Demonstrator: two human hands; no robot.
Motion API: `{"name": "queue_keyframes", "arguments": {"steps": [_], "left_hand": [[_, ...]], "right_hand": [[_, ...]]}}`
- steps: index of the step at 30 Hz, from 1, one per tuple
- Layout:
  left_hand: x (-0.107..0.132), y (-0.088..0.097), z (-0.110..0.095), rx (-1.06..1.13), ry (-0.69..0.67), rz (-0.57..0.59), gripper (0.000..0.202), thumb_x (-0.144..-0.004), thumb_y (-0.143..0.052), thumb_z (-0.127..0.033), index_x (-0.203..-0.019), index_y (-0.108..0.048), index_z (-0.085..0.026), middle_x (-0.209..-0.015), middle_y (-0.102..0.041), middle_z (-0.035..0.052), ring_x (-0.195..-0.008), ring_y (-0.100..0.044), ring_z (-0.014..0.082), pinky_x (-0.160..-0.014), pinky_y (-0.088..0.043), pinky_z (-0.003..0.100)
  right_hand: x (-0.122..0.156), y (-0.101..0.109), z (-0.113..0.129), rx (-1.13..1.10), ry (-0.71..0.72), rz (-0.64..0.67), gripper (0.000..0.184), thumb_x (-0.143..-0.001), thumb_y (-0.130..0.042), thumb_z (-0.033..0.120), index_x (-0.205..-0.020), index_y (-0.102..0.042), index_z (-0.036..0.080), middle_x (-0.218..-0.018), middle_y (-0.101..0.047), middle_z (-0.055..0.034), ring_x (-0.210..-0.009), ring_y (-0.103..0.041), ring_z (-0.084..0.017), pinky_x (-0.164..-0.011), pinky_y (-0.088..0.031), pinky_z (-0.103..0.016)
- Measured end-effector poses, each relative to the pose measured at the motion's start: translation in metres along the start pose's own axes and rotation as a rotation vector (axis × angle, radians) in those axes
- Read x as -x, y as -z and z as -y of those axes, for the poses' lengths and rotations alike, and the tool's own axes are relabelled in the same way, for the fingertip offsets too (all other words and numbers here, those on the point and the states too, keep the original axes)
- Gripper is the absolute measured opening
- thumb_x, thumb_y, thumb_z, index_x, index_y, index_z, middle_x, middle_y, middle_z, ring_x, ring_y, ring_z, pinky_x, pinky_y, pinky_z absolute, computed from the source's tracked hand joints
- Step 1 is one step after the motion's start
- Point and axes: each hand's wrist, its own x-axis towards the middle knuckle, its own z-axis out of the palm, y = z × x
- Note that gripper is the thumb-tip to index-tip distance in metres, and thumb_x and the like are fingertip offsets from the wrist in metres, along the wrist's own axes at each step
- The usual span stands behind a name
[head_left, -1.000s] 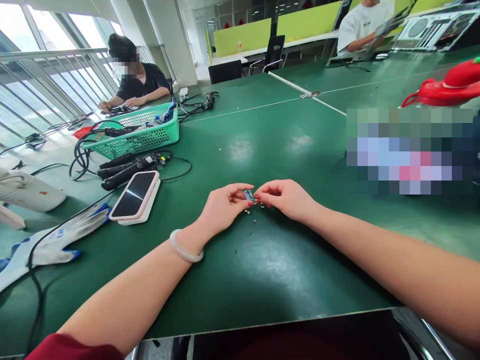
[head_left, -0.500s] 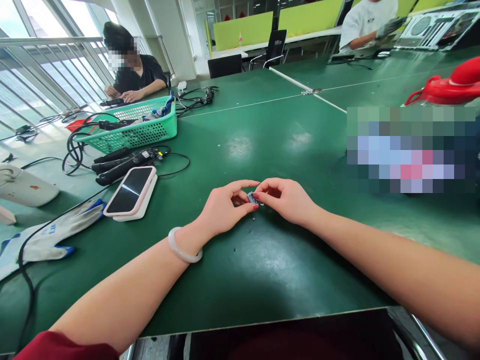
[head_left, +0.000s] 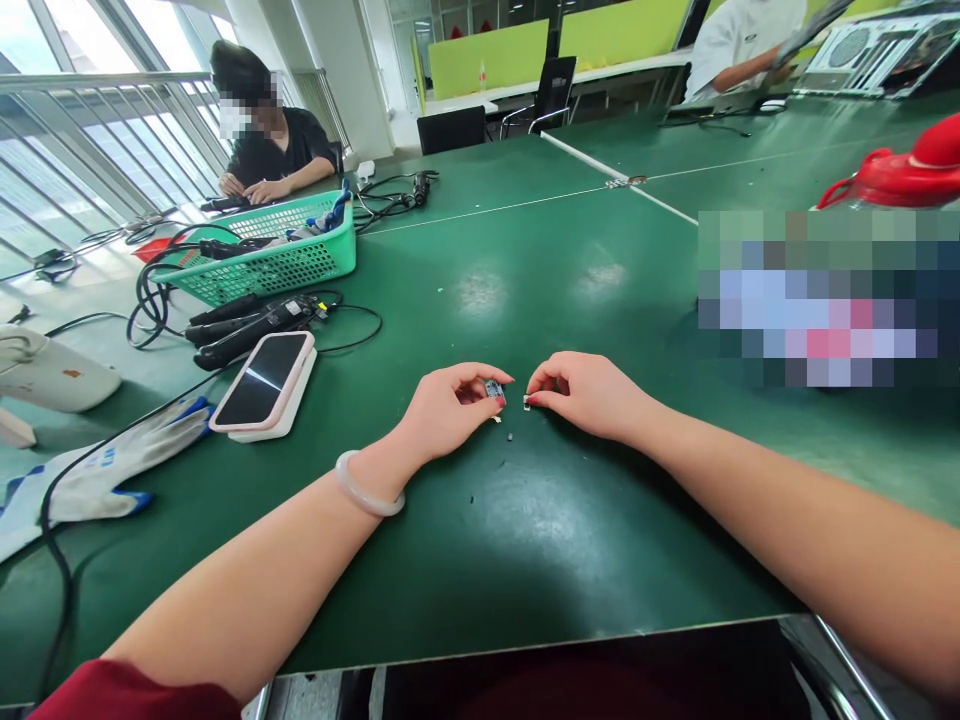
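My left hand (head_left: 448, 408) rests on the green table (head_left: 525, 290) and pinches a small blue circuit board (head_left: 493, 388) between thumb and forefinger. My right hand (head_left: 589, 392) lies a little to the right of it, fingers curled, its fingertips closed on a tiny light part (head_left: 526, 402) at the table surface. A few tiny loose bits (head_left: 510, 436) lie on the table just below the gap between my hands. A pale bangle (head_left: 365, 493) circles my left wrist.
A phone in a pink case (head_left: 264, 382) lies to the left, with black tools and cables (head_left: 247, 325), a green basket (head_left: 270, 255) and a work glove (head_left: 112, 465). A red-lidded jug (head_left: 900, 175) stands at right. One person sits at the far left, another at the far right.
My hands, joined at the small board before, have drawn apart. The board stays in my left hand; my right hand has shifted right and down to the table.
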Motion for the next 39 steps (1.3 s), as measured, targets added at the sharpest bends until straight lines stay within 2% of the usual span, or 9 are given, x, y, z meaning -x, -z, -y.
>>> {"name": "queue_keyframes", "arguments": {"steps": [5,10,16,20,24,29,32,39], "left_hand": [[-0.002,-0.002,0.006,-0.004,0.000,-0.016,0.026,-0.075,-0.064,-0.031,-0.098,-0.070,-0.020,-0.067,-0.062,0.0000,-0.059,-0.051,0.0110,-0.062,-0.043,0.026],[-0.001,-0.002,0.008,-0.046,-0.003,0.001,0.027,-0.076,-0.063,-0.030,-0.100,-0.069,-0.020,-0.071,-0.064,0.0004,-0.062,-0.052,0.0113,-0.064,-0.044,0.026],[0.000,-0.002,0.006,-0.114,-0.027,0.027,0.025,-0.076,-0.060,-0.027,-0.097,-0.069,-0.020,-0.066,-0.060,-0.0012,-0.058,-0.051,0.0106,-0.059,-0.042,0.024],[0.000,-0.001,0.003,-0.171,-0.027,0.036,0.030,-0.077,-0.057,-0.026,-0.104,-0.069,-0.022,-0.067,-0.061,-0.0017,-0.059,-0.052,0.0108,-0.061,-0.043,0.024],[0.000,-0.001,0.002,-0.180,-0.014,0.045,0.029,-0.078,-0.059,-0.031,-0.105,-0.069,-0.023,-0.072,-0.063,-0.0010,-0.063,-0.054,0.0112,-0.064,-0.045,0.025],[0.000,-0.001,0.002,-0.121,0.003,0.093,0.027,-0.077,-0.064,-0.028,-0.103,-0.066,-0.021,-0.076,-0.066,-0.0016,-0.066,-0.058,0.0108,-0.067,-0.045,0.024],[0.001,-0.001,0.002,-0.114,0.000,0.098,0.024,-0.074,-0.068,-0.028,-0.097,-0.066,-0.020,-0.075,-0.067,-0.0023,-0.064,-0.056,0.0105,-0.064,-0.045,0.024],[0.002,-0.002,0.001,-0.072,-0.022,0.109,0.024,-0.070,-0.072,-0.029,-0.091,-0.064,-0.020,-0.077,-0.068,-0.0020,-0.070,-0.059,0.0117,-0.070,-0.046,0.025]], "right_hand": [[0.000,0.000,0.001,0.052,0.015,0.054,0.014,-0.082,-0.059,0.025,-0.069,-0.065,0.021,-0.075,-0.063,-0.0009,-0.069,-0.055,-0.014,-0.064,-0.040,-0.027],[0.001,-0.001,0.003,0.067,0.027,0.047,0.013,-0.083,-0.058,0.027,-0.073,-0.064,0.021,-0.077,-0.063,-0.0014,-0.071,-0.055,-0.015,-0.065,-0.040,-0.027],[0.000,-0.002,0.004,0.081,0.041,0.074,0.014,-0.084,-0.057,0.027,-0.073,-0.064,0.021,-0.080,-0.063,-0.0014,-0.072,-0.056,-0.015,-0.065,-0.040,-0.027],[0.000,-0.003,0.003,0.092,0.074,0.082,0.014,-0.085,-0.055,0.024,-0.074,-0.063,0.020,-0.081,-0.064,-0.0025,-0.075,-0.057,-0.016,-0.068,-0.040,-0.028],[0.002,-0.003,0.005,0.046,0.116,0.003,0.013,-0.084,-0.055,0.021,-0.073,-0.061,0.019,-0.078,-0.061,-0.0025,-0.073,-0.055,-0.015,-0.067,-0.041,-0.028],[0.008,-0.003,0.015,-0.001,0.242,-0.140,0.011,-0.084,-0.053,0.016,-0.077,-0.061,0.019,-0.079,-0.061,-0.0024,-0.072,-0.055,-0.014,-0.066,-0.041,-0.026],[0.011,-0.003,0.020,0.010,0.296,-0.150,0.011,-0.086,-0.053,0.018,-0.080,-0.062,0.018,-0.083,-0.062,-0.0033,-0.074,-0.056,-0.014,-0.069,-0.042,-0.027],[0.012,-0.004,0.022,0.060,0.349,-0.144,0.013,-0.087,-0.054,0.020,-0.083,-0.066,0.018,-0.085,-0.066,-0.0037,-0.078,-0.059,-0.015,-0.072,-0.045,-0.028]]}}
